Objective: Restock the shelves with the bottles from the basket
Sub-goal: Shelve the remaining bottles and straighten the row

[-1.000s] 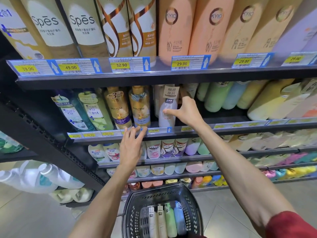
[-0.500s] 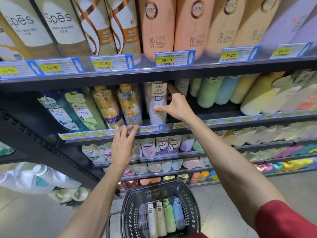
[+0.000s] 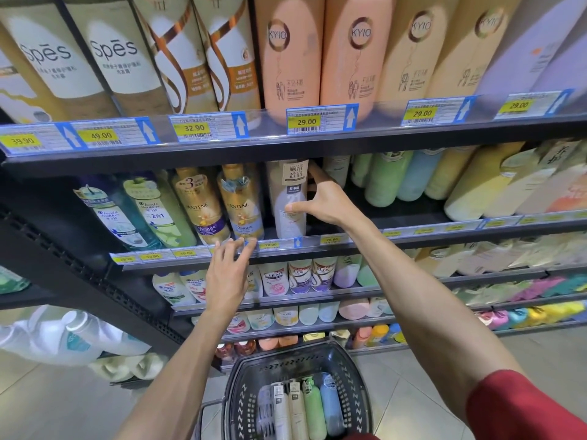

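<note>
The right hand [image 3: 324, 201] grips the white bottle [image 3: 290, 214], thumb across its front and fingers [image 3: 317, 174] curled behind, probably squaring it upright on the shelf [image 3: 365, 246]. The gold bottles [image 3: 241, 208] stand just left of it. Below-left of it, the left hand [image 3: 227, 274] rests loose, spread fingertips on the shelf edge, likely for balance. Well below it, the basket [image 3: 359, 369] holds more bottles [image 3: 313, 408].

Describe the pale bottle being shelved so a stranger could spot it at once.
Look at the shelf below the peach KYIO bottles. Just right of two gold Pantene bottles stands the white bottle. Only it wears a beige tag with large dark Chinese characters.
</note>
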{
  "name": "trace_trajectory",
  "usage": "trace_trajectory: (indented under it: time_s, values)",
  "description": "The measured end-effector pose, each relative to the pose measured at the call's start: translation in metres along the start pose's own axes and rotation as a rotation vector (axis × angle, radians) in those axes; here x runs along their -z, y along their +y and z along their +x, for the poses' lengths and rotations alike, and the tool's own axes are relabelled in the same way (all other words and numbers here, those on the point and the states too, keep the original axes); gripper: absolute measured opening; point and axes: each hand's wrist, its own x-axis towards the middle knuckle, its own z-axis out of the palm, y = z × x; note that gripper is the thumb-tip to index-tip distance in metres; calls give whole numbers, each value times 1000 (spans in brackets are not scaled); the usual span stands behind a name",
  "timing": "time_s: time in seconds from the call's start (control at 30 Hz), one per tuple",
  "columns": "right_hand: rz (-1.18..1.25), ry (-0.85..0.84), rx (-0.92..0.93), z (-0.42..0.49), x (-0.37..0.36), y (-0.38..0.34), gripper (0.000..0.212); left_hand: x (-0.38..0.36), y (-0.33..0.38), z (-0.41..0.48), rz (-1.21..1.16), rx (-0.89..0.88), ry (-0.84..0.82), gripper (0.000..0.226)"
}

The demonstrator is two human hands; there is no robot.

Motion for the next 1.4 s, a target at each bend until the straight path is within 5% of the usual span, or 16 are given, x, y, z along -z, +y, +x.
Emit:
trace_trajectory:
  time_s: [1.1, 1.4]
  values:
    - [-2, 123, 30, -3, -20, -3, 82, 0, 3, 2, 10, 24, 19, 62]
    - [-21, 86, -57, -5, -16, -8, 77, 23, 13, 11, 0, 73, -132, 46]
